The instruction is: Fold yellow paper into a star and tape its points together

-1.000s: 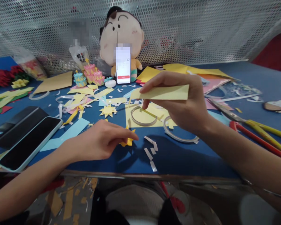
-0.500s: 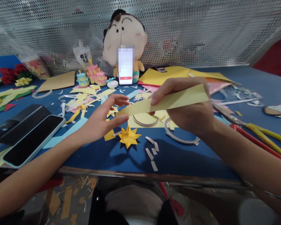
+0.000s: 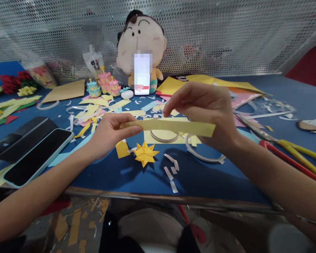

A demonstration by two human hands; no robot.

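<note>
My left hand (image 3: 113,130) pinches one end of a pale yellow paper strip (image 3: 173,127) between thumb and fingers. The strip stretches rightward above the table, its far end passing in front of my right palm. My right hand (image 3: 208,109) is raised with its fingers bent and apart, the fingertips just above the strip and not gripping it. Below the strip sits a folded yellow paper star (image 3: 145,154). Beside the star lies a small yellow paper square (image 3: 122,149), with white tape bits (image 3: 168,173) to the right.
Rolls of white tape (image 3: 205,156) and scissors (image 3: 274,138) lie to the right. A phone (image 3: 39,158) rests at left. Behind stand a plush doll (image 3: 140,38), a lit phone (image 3: 142,75) and small paper cakes (image 3: 107,84). Paper scraps (image 3: 94,109) cover the middle.
My left hand has closed on the strip's left end. My right fingers have let go of it, and the strip's right end has dropped lower.
</note>
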